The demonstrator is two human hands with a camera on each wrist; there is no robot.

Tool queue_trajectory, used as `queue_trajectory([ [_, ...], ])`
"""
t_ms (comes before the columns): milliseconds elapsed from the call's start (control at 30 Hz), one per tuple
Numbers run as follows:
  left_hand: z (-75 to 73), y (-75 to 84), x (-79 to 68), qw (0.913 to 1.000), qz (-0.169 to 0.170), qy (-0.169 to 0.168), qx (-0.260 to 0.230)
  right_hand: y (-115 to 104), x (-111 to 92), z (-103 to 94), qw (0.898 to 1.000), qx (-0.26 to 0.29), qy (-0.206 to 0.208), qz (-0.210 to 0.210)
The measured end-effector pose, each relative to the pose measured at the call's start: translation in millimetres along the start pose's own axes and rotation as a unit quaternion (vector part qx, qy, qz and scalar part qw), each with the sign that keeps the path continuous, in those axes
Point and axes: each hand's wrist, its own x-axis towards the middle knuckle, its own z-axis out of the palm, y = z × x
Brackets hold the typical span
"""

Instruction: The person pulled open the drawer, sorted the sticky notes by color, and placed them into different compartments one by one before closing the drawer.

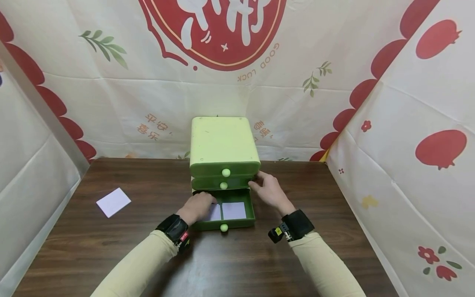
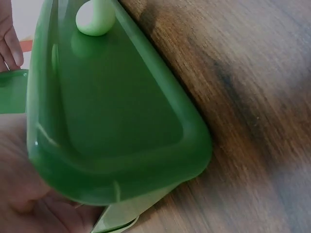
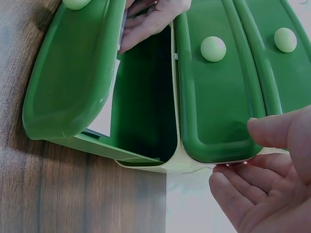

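Note:
A small drawer cabinet has a pale yellow-green body and dark green drawer fronts with round knobs. Its bottom drawer is pulled out, with white cards lying in both compartments. My left hand reaches over the drawer's left side, fingertips down in the left compartment at a card; I cannot tell whether they pinch it. Up close, the left wrist view has the drawer front with its knob. At the cabinet's right edge my right hand holds on, thumb on the middle drawer's front, fingers along the side.
Another white card lies on the brown wooden table, left of the cabinet. Printed cloth hangs close behind the cabinet and along both sides. The top and middle drawers are closed.

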Motion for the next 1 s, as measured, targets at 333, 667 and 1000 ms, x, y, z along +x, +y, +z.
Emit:
queue_trajectory([
  [333,1.6,0.4,-4.5,0.9992,0.0,0.023,0.034,-5,0,2.8,1.0,0.01,-0.005,-0.006],
  [667,-4.8,-6.2,-6.3,0.999,0.042,0.017,0.0,-3,1,1.3,1.0,0.004,-0.007,-0.002],
  [1000,-32.8,-14.1,-14.6,0.9931,0.087,-0.035,-0.071,-3,0,-2.4,1.0,0.008,-0.007,0.005],
])
